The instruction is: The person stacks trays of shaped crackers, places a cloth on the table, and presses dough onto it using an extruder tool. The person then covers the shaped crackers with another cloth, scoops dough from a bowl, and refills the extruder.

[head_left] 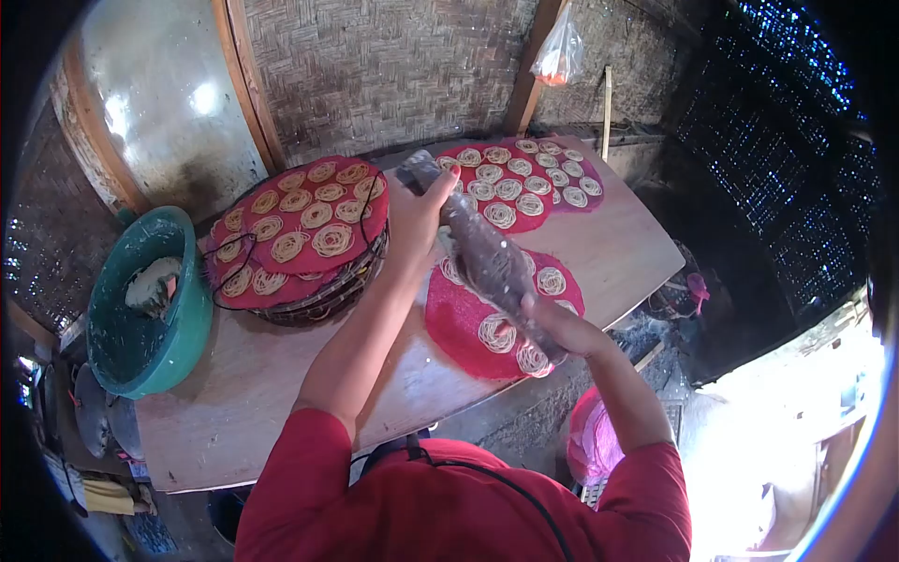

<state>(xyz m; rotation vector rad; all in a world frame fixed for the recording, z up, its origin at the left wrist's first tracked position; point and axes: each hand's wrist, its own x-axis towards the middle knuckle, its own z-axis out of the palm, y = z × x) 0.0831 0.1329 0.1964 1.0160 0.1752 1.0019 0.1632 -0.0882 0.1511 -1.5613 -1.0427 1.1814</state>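
Observation:
My left hand [419, 214] is closed on the upper end of a long, dark hand press [489, 255], thumb over its top. Lower down, my right hand [560, 325] grips its other end. The press is tilted, thick in the middle and specked with white. Under it on the table lies a round red mesh sheet [468, 340] with several coils of pale strands, one being a noodle coil [496, 332] near my right hand. The press hides part of this sheet, and its underside is out of sight.
More coil-covered red sheets [513, 225] lie at the table's back right. A stacked basket with red sheets [314, 225] stands left, black cord over it. Beside it is a green basin [192, 332] holding pale dough [153, 287]. The wooden table [281, 403] ends at a right-hand edge.

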